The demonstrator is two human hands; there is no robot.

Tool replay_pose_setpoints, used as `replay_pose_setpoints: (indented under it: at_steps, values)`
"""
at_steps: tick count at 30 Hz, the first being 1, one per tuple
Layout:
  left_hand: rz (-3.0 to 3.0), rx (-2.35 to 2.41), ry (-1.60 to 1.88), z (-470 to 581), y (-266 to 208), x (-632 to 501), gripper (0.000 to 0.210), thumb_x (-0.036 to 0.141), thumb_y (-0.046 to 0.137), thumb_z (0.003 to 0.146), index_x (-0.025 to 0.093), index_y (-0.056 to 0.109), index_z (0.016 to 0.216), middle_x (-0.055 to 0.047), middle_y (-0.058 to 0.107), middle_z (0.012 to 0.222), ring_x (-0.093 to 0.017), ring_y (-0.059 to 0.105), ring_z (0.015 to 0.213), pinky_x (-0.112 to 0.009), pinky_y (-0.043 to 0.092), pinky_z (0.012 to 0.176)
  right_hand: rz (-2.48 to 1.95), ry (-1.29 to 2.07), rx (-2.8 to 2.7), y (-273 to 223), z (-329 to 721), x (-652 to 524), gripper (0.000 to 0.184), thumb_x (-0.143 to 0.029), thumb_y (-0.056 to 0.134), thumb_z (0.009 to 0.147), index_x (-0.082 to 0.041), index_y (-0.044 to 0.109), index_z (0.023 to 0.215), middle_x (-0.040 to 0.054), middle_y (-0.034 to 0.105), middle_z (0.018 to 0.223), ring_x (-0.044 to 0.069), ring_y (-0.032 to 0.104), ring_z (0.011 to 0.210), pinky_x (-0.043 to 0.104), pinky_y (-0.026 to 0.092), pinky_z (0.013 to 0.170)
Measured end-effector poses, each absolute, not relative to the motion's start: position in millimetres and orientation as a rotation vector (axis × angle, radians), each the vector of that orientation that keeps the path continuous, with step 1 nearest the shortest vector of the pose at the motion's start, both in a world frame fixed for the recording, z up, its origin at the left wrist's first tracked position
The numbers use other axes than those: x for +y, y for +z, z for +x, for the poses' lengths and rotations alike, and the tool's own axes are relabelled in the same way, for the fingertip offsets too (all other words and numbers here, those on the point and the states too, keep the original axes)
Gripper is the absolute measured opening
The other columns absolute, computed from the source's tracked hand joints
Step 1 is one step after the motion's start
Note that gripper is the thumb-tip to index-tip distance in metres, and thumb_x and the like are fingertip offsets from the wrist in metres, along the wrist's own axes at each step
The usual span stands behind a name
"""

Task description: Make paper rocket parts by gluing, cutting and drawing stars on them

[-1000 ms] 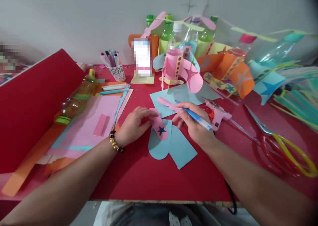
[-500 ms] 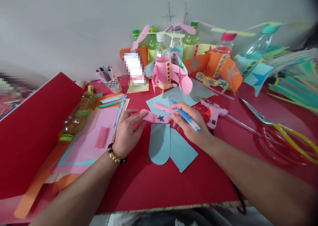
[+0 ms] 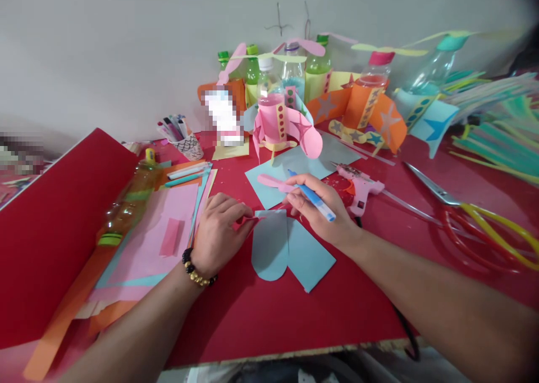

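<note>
My right hand is closed around a blue marker, tilted with its tip toward the back left. A pink paper propeller blade reaches out to the left from its fingertips. My left hand, wearing a beaded bracelet, pinches one end of a thin pink paper strip. The strip is seen nearly edge-on, so its printed face is hidden. Just beneath lies a light blue paper piece with a rounded end, and beside it a square-cornered blue piece.
A pink glue gun and large scissors lie to the right. Bottles decorated with paper, including a pink-wrapped one, line the back. Pink sheets, a plastic bottle and a cup of pens are at left.
My left hand has closed on the pink strip's end, and the strip has turned edge-on, hiding its blue star. My right hand still holds the marker in nearly the same place.
</note>
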State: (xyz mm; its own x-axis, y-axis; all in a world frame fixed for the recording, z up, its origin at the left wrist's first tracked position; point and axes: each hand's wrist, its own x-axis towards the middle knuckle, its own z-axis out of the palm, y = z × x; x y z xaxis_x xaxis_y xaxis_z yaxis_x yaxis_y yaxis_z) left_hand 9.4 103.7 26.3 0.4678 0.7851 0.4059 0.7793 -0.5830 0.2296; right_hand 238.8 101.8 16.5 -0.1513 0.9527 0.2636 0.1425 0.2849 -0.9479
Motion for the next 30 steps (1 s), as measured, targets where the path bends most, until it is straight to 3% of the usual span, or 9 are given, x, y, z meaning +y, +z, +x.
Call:
replay_pose_setpoints:
  at_steps: [4,10,17,22,30]
  values:
    - [2.724,1.374,0.752,14,28,99,0.013,0.023,0.063,0.085,0.020,0.062,0.073,-0.004,0.062,0.073,-0.021,0.051,0.079,-0.036,0.044,0.075,-1.050,0.978,-1.566,15,238,102,0.023,-0.031,0.058,0.090,-0.021,0.058,0.110,-0.0001,0.065,0.080,0.012,0.062,0.065,0.026,0.051,0.063]
    - [2.703,1.208,0.868,17,27,96,0.011,0.017,0.061,0.084,0.020,0.059,0.074,-0.008,0.065,0.097,-0.021,0.057,0.096,-0.037,0.049,0.082,-1.054,0.968,-1.628,17,238,101,0.021,-0.023,0.060,0.087,-0.021,0.057,0.108,0.0007,0.067,0.082,0.014,0.063,0.072,0.028,0.050,0.069]
    - [2.777,1.084,0.948,15,26,94,0.011,0.012,0.058,0.085,0.023,0.058,0.086,0.002,0.068,0.075,-0.013,0.061,0.069,-0.040,0.047,0.095,-0.979,1.017,-1.617,16,237,99,0.027,-0.025,0.061,0.087,-0.021,0.054,0.113,0.0041,0.069,0.093,0.016,0.067,0.084,0.029,0.054,0.074]
    - [2.749,1.128,0.911,18,26,90,0.026,0.009,0.060,0.082,0.023,0.058,0.104,0.001,0.070,0.079,-0.014,0.062,0.069,-0.039,0.047,0.092,-0.911,1.039,-1.695,14,235,97,0.035,-0.022,0.066,0.083,-0.021,0.053,0.115,0.0050,0.069,0.098,0.016,0.067,0.085,0.030,0.055,0.078]
    - [2.571,1.251,0.773,25,20,86,0.041,0.009,0.062,0.079,0.024,0.052,0.115,0.001,0.067,0.080,-0.016,0.062,0.079,-0.030,0.050,0.075,-0.887,1.041,-1.944,12,233,96,0.038,-0.011,0.059,0.080,-0.023,0.052,0.116,0.0022,0.065,0.095,0.015,0.065,0.084,0.028,0.051,0.079]
